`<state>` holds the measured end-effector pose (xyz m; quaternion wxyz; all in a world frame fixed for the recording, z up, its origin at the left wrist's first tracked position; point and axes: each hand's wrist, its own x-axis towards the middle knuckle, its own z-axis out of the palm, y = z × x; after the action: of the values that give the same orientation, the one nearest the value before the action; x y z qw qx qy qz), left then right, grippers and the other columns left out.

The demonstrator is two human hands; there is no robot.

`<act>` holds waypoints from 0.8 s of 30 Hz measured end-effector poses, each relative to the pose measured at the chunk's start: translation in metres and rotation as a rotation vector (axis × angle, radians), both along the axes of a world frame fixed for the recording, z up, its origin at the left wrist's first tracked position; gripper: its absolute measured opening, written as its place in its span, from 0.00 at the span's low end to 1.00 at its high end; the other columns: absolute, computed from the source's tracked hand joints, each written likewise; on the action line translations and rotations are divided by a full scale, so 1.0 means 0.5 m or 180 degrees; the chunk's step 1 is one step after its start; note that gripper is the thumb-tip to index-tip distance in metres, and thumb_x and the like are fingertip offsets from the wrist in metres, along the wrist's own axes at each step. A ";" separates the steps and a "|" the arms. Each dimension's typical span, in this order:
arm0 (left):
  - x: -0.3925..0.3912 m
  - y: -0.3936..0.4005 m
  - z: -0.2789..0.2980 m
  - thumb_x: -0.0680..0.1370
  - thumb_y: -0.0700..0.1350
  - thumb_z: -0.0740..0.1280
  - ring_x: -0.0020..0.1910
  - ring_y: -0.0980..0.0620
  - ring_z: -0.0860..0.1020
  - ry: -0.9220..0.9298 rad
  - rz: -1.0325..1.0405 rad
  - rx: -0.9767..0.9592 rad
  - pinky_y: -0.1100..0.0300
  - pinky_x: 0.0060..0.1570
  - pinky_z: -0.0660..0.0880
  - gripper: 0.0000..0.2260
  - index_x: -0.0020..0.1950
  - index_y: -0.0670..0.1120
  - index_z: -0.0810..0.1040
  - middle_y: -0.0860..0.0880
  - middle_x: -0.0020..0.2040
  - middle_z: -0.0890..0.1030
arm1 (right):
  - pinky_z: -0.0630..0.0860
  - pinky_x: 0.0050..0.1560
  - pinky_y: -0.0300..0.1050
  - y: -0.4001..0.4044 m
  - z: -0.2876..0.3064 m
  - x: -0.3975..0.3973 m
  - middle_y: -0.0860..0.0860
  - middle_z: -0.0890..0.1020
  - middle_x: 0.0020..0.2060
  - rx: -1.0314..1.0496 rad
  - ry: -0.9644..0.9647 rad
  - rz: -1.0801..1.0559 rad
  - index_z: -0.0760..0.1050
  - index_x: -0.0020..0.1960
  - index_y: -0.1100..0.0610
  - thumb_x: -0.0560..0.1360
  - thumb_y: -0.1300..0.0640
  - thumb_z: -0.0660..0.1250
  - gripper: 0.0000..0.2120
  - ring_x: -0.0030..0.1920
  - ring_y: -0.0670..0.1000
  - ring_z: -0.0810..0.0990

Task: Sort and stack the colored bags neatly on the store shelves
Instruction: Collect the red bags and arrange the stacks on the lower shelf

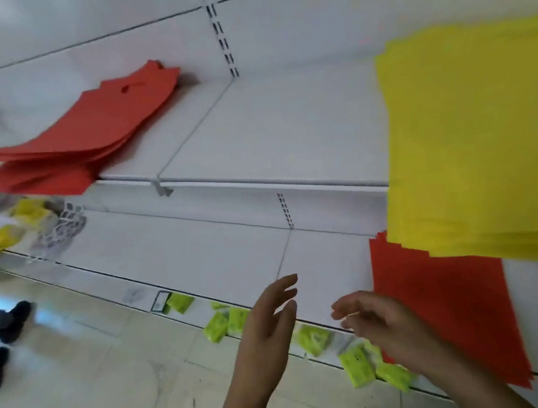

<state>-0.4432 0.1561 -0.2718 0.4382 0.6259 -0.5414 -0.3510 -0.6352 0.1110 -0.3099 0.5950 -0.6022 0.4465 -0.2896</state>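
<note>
1. Two piles already sat on the upper shelf (267,124): red bags (79,140) at its left, yellow bags (479,139) at its right, both overhanging the edge.
2. More red bags (448,310) lay on the lower shelf (198,248), apparently unsorted.
3. Left hand (270,321) and right hand (380,319) hovered empty, fingers loosely spread.
4. Roughly halfway, judging by the untidy edges.

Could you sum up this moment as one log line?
hands: left and right open, holding nothing | upper shelf: red bags, yellow bags | lower shelf: red bags
</note>
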 end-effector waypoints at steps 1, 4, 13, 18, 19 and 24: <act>0.037 0.024 0.026 0.80 0.38 0.62 0.59 0.60 0.77 0.0006 0.0094 -0.0091 0.65 0.54 0.75 0.15 0.62 0.54 0.77 0.56 0.58 0.80 | 0.76 0.52 0.46 0.007 0.032 0.037 0.45 0.84 0.48 -0.0113 -0.0031 0.0205 0.80 0.49 0.49 0.72 0.57 0.65 0.09 0.50 0.50 0.82; 0.161 0.090 0.087 0.76 0.41 0.62 0.58 0.56 0.79 0.0010 0.0350 -0.0328 0.61 0.55 0.76 0.15 0.58 0.56 0.79 0.51 0.55 0.82 | 0.75 0.53 0.43 0.023 0.123 0.153 0.45 0.84 0.50 -0.0480 -0.0013 0.0703 0.79 0.51 0.43 0.77 0.59 0.65 0.12 0.50 0.50 0.81; 0.490 0.190 0.180 0.70 0.55 0.63 0.46 0.53 0.83 -0.0230 0.0777 -0.0975 0.56 0.48 0.78 0.13 0.46 0.54 0.84 0.49 0.44 0.85 | 0.77 0.48 0.38 0.039 0.297 0.420 0.51 0.85 0.47 -0.0756 -0.0412 0.0671 0.82 0.52 0.53 0.72 0.59 0.68 0.09 0.49 0.54 0.83; 0.572 0.157 0.208 0.66 0.56 0.63 0.43 0.48 0.84 0.0069 0.0190 -0.1065 0.62 0.45 0.78 0.12 0.41 0.57 0.84 0.46 0.42 0.85 | 0.78 0.49 0.43 0.038 0.355 0.476 0.53 0.84 0.51 -0.0955 -0.0571 0.0756 0.78 0.56 0.40 0.57 0.27 0.71 0.31 0.50 0.53 0.83; 0.583 0.146 0.216 0.66 0.56 0.63 0.43 0.47 0.84 0.0140 0.0042 -0.1026 0.63 0.45 0.78 0.12 0.42 0.57 0.84 0.45 0.43 0.85 | 0.78 0.48 0.43 0.032 0.368 0.481 0.53 0.84 0.51 -0.1037 -0.0583 0.0752 0.78 0.56 0.40 0.57 0.27 0.70 0.32 0.50 0.53 0.82; 0.676 0.072 0.243 0.69 0.61 0.67 0.48 0.49 0.83 -0.0308 -0.0459 -0.1051 0.64 0.52 0.77 0.10 0.47 0.61 0.82 0.48 0.48 0.84 | 0.78 0.48 0.45 -0.023 0.447 0.517 0.51 0.84 0.50 -0.1519 -0.0452 0.0307 0.77 0.57 0.39 0.60 0.26 0.68 0.29 0.49 0.51 0.82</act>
<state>-0.1054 0.1921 -0.1506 0.4821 0.5212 -0.6555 -0.2573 -0.3766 0.0993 -0.0864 0.4791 -0.7244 0.2933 -0.3996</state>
